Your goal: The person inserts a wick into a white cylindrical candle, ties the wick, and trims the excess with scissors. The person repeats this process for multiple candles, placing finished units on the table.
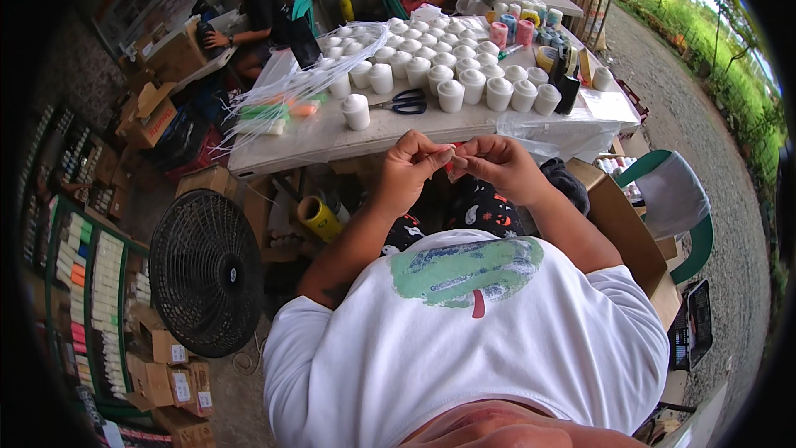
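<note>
My left hand [412,168] and my right hand [502,169] meet just off the table's front edge, above my lap. Both are closed in a pinch, thumbs and forefingers almost touching. Between the fingertips is something small that I cannot make out; a bit of red shows beside it. On the table [323,143] beyond them, white cup-shaped pieces with domed tops, candle-like, stand in close rows. One such white piece [356,113] stands apart at the front. Next to it lie scissors [408,102] with dark handles. Long thin white strands [274,91] spread over the table's left part.
A black fan [207,272] stands at my left, near a shelf of coloured candle-like sticks [104,282] and cardboard boxes [151,377]. Tape rolls [546,58] and a black dispenser [566,83] sit at the table's right. A green chair [699,236] is to my right. Two people work beyond.
</note>
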`<state>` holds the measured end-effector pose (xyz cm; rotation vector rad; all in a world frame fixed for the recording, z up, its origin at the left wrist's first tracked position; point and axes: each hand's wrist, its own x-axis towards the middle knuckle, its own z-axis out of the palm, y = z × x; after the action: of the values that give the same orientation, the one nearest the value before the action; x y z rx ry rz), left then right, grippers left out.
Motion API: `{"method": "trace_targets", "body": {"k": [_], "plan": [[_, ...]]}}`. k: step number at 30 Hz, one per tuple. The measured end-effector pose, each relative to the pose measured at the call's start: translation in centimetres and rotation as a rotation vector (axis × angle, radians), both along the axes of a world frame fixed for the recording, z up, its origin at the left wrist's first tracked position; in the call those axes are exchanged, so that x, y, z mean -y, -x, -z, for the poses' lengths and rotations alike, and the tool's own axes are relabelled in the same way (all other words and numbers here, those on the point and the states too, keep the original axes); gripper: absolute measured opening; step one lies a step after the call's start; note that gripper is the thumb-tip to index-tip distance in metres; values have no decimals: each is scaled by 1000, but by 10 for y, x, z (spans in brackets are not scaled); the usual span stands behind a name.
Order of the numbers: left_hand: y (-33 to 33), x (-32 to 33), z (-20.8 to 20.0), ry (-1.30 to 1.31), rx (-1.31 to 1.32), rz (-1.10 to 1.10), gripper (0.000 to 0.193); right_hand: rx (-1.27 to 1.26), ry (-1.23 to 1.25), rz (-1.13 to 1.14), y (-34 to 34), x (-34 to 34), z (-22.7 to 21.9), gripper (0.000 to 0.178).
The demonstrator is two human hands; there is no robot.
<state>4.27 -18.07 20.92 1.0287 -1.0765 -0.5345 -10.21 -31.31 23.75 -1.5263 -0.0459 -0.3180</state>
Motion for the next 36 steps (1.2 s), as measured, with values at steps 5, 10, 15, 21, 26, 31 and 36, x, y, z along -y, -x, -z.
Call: {"method": "trace_targets", "body": {"k": [5,10,15,21,26,31,36], "plan": [[4,4,0,27,291,-236,9,21,53,74,-7,4,4,17],[7,14,7,22,237,-253,10,129,10,167,-13,4,17,15],[11,18,10,35,-57,-70,13,141,16,234,-15,-2,20,15],[13,15,11,77,69,-178,10,35,-58,88,-10,7,11,20],[9,12,5,140,330,-263,9,15,-117,-3,-8,14,5,15],[8,8,1,122,351,-280,8,3,-91,-5,-7,17,8,14],[15,9,4,186,444,-382,6,8,-23,9,-10,17,12,15]]}}
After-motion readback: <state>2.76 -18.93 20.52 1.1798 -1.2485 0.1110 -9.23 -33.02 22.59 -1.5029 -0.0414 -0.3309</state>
